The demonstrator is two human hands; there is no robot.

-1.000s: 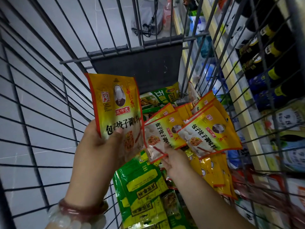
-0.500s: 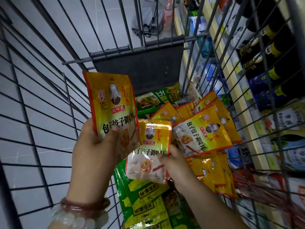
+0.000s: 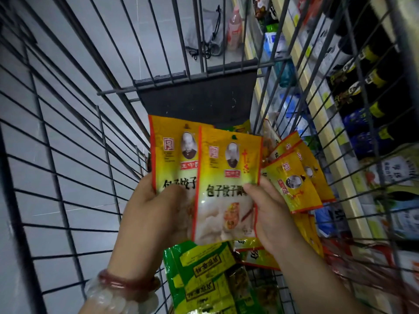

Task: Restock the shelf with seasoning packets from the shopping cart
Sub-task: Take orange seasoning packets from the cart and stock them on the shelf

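Inside the wire shopping cart (image 3: 68,155), my left hand (image 3: 154,214) grips a yellow seasoning packet (image 3: 172,155) upright by its lower edge. My right hand (image 3: 269,214) pinches a second yellow packet (image 3: 226,184) and holds it overlapping the front of the first. More yellow packets (image 3: 297,180) lie fanned out in the cart to the right. Green packets (image 3: 204,273) lie stacked below my hands.
The store shelf (image 3: 322,123) runs along the cart's right side, with dark bottles (image 3: 362,82) and bagged goods behind the wires. A grey bag (image 3: 208,39) and a pink bottle (image 3: 234,30) stand on the tiled floor beyond the cart's front.
My right hand lifted one yellow packet out of the pile, turned it upright and brought it left against the packet in my left hand. The left hand shifted slightly right.
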